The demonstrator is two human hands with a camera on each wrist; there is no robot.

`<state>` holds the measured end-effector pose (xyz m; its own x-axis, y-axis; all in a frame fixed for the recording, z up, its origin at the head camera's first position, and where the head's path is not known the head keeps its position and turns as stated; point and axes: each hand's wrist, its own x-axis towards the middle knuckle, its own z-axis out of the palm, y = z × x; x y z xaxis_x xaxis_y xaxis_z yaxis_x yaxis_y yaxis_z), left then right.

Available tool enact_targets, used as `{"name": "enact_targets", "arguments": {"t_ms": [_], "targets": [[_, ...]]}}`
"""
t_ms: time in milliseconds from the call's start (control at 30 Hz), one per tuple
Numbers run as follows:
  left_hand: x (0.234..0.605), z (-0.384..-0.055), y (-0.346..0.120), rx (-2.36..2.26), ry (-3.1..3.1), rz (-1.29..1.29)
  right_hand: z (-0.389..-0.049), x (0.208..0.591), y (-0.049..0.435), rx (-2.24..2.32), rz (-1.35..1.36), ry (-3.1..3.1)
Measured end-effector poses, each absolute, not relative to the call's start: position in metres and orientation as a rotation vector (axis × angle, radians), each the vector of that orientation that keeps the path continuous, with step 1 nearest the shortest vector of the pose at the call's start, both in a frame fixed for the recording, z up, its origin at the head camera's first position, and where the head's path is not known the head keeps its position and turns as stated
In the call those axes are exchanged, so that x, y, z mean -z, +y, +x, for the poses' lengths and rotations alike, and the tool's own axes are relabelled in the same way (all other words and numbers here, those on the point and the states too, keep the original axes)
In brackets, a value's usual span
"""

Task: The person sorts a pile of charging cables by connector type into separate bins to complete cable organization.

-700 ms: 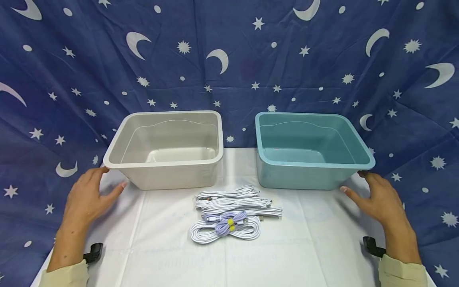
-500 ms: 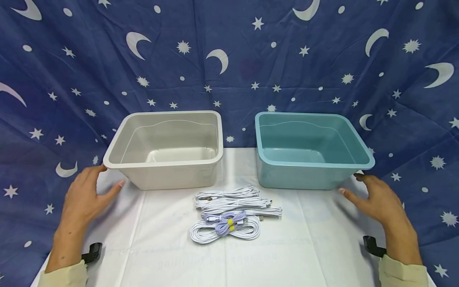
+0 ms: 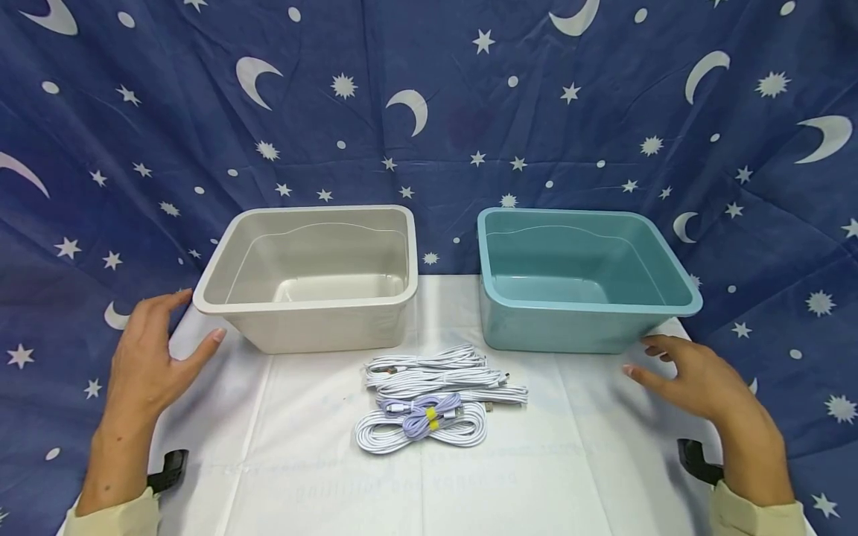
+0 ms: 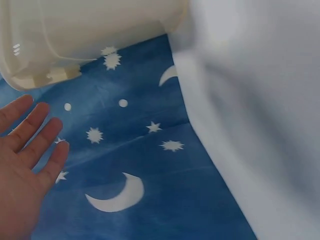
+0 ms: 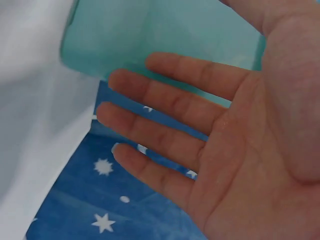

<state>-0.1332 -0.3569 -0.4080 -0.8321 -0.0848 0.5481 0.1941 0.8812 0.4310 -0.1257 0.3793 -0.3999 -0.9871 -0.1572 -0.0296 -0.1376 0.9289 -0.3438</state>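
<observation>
My left hand (image 3: 150, 357) is beside the near left corner of a beige plastic bin (image 3: 322, 327), fingers spread and holding nothing. In the left wrist view its fingertips lie a little apart from the bin's rim (image 4: 30, 82). At the other side, my right hand (image 3: 700, 380) hovers near the right end of a teal plastic bin (image 3: 556, 327). Its fingers (image 5: 165, 95) are loosely extended with nothing in them. Between the hands lie several bundled white cables (image 3: 429, 380) and a lilac cable (image 3: 418, 418) with a yellow tie, resting on top of a coiled white cable (image 3: 375, 439).
Both bins stand upright on a white cloth-covered table (image 3: 322, 491), their insides showing nothing in them. A dark blue curtain (image 3: 456, 126) with moons and stars hangs behind the bins and down both sides. Black straps with small devices sit on each wrist.
My left hand has shifted slightly left, away from the beige bin's corner. My right hand has moved a little left and toward me. Bins and cables have stayed put.
</observation>
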Motion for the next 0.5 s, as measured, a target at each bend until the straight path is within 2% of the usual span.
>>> {"name": "enact_targets", "arguments": {"t_ms": [500], "targets": [[0.385,-0.131,-0.331,0.557,-2.264,-0.310,-0.119,0.390,0.344,0.579,-0.479,3.047]]}}
